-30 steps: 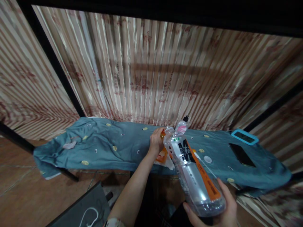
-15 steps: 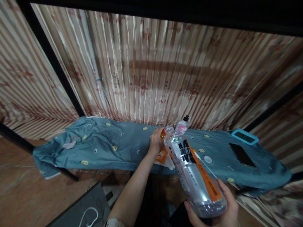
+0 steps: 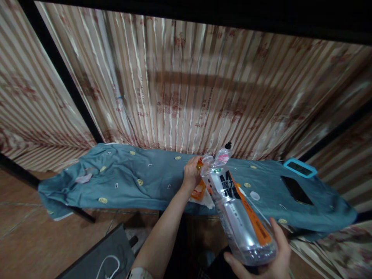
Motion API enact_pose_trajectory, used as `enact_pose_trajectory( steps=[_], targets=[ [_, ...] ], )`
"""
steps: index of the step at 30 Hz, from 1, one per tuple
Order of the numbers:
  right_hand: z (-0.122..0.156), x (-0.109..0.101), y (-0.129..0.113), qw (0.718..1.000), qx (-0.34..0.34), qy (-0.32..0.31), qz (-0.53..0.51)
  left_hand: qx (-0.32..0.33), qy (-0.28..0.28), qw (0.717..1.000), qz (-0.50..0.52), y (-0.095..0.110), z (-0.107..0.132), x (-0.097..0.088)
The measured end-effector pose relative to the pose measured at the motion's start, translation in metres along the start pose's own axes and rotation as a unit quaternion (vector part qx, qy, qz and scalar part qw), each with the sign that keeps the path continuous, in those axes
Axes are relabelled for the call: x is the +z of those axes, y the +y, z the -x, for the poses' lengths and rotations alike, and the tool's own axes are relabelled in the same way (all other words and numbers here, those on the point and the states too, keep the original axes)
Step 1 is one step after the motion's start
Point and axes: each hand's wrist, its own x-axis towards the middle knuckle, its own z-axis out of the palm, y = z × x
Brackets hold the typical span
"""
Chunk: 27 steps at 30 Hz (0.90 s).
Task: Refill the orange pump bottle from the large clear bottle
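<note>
A large clear plastic bottle (image 3: 240,213) with a silver, black and orange label lies tilted, its open mouth up and to the left. My right hand (image 3: 273,255) is closed around its base. Beside the bottle's mouth, my left hand (image 3: 192,172) is closed on a small amber-orange see-through object (image 3: 199,164), mostly hidden by the fingers. Just behind the mouth stands a small clear bottle (image 3: 223,155) with a pink label and black top. Below my left hand, an orange packet (image 3: 198,192) lies on white tissue (image 3: 207,200).
A blue-green patterned cloth (image 3: 157,174) covers the narrow table. To the right lie a white round cap (image 3: 255,195), a black phone (image 3: 296,190) and a blue-framed device (image 3: 300,167). A crumpled pale scrap (image 3: 83,178) rests at left. Black posts (image 3: 61,69) and striped curtains (image 3: 180,77) surround it.
The large bottle and my right hand have shifted very slightly. My left hand stays by the bottle's mouth, and the view has moved a little.
</note>
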Motion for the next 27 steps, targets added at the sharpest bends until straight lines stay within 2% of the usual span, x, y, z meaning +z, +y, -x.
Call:
enact_pose_trajectory(
  steps=[5,12,16,21,27],
  targets=[
    [-0.001,0.004,0.000,1.000,-0.011,0.016,0.001,-0.003,-0.003,1.000,-0.004,0.000,0.000,0.000],
    [0.002,0.007,-0.023,0.995,-0.019,0.070,0.061,0.009,-0.010,1.000,-0.005,0.000,0.000,-0.001],
    [0.004,0.005,-0.024,0.993,0.000,0.065,0.095,0.009,-0.003,1.000,-0.002,0.001,0.001,-0.001],
    [0.002,0.002,-0.018,0.993,-0.020,0.062,0.100,0.006,0.000,1.000,-0.008,0.002,0.001,-0.002],
    [0.001,0.003,-0.022,0.992,-0.018,0.062,0.112,-0.005,0.011,1.000,0.003,0.002,0.001,-0.005]
  ],
)
